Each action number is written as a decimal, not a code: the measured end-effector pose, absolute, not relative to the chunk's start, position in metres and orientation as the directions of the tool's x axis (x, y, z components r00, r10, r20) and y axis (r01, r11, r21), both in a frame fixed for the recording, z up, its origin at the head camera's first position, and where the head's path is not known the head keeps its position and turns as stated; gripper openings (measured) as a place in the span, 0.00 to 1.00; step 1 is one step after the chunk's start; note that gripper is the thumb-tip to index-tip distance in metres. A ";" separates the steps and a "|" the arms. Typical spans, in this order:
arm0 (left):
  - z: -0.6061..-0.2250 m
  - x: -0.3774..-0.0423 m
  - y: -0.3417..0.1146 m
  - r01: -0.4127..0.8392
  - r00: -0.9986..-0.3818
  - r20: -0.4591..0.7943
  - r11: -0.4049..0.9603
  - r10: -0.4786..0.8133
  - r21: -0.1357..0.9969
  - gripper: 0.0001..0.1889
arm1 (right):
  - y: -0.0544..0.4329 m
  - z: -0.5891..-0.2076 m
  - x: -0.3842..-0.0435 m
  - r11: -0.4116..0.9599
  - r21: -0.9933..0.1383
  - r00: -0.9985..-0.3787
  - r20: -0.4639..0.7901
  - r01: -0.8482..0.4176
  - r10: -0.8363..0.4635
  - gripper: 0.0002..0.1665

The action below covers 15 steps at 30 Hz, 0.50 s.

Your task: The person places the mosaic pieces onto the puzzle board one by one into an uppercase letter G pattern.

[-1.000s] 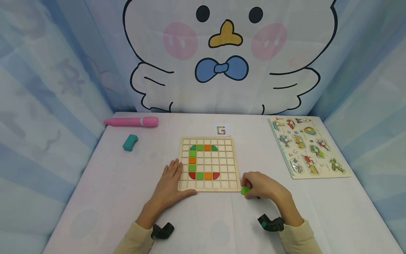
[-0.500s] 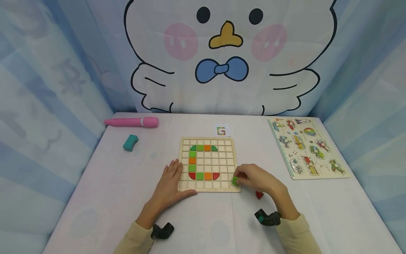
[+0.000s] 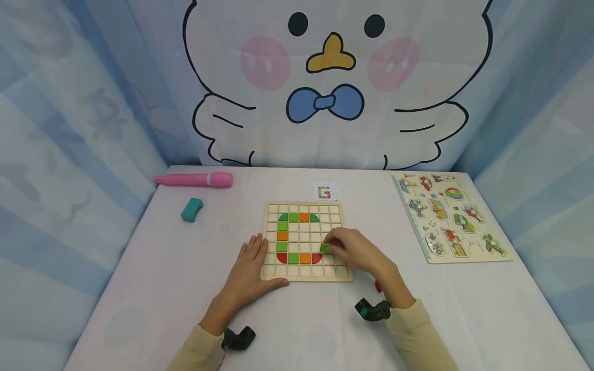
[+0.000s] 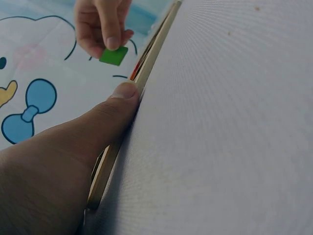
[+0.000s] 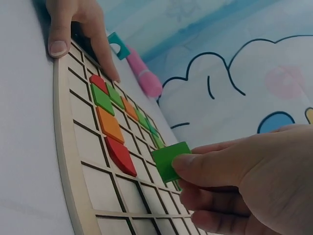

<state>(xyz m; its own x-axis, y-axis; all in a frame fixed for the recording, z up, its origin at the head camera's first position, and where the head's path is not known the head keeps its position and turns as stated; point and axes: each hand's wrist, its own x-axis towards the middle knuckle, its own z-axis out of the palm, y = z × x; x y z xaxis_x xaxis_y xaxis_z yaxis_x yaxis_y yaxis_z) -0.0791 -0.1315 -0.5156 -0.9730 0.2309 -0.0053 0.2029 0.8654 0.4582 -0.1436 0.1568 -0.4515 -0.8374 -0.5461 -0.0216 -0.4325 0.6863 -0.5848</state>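
Between thumb and fingers my right hand (image 3: 355, 250) pinches a green square tile (image 5: 168, 160), held just above the wooden grid board (image 3: 334, 270). In the head view that tile is right above the red rounded tile (image 3: 316, 258) at the end of the bottom row. Green, orange and red tiles lie in the board's cells in a C shape. My left hand (image 3: 246, 265) rests with straight, spread fingers at the board's left side, its thumb along the front edge, as the left wrist view also shows.
A small pattern card (image 3: 325, 191) lies behind the board. A red piece (image 3: 378, 285) sits partly hidden by my right wrist. At the left are a pink marker-like stick (image 3: 194, 179) and a teal block (image 3: 192, 209). An animal puzzle board (image 3: 450, 219) lies at the right.
My right hand has carried the green tile from the table beside the board's front right corner up and left over the grid. The left hand has stayed in place.
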 end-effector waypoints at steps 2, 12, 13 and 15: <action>-0.516 -0.079 -0.131 0.204 -0.973 -0.004 0.863 0.232 0.461 0.62 | 0.153 -0.454 -0.146 0.680 -0.593 -0.840 -0.011 -0.431 -0.543 0.07; -0.516 -0.079 -0.132 0.206 -0.973 0.000 0.863 0.232 0.462 0.62 | 0.141 -0.466 -0.153 0.693 -0.609 -0.858 -0.038 -0.386 -0.511 0.07; -0.516 -0.079 -0.132 0.206 -0.973 0.000 0.863 0.232 0.462 0.62 | 0.140 -0.467 -0.154 0.694 -0.607 -0.859 -0.036 -0.388 -0.511 0.07; -0.516 -0.079 -0.132 0.206 -0.973 0.000 0.862 0.232 0.463 0.62 | 0.139 -0.469 -0.154 0.696 -0.600 -0.859 -0.031 -0.393 -0.511 0.07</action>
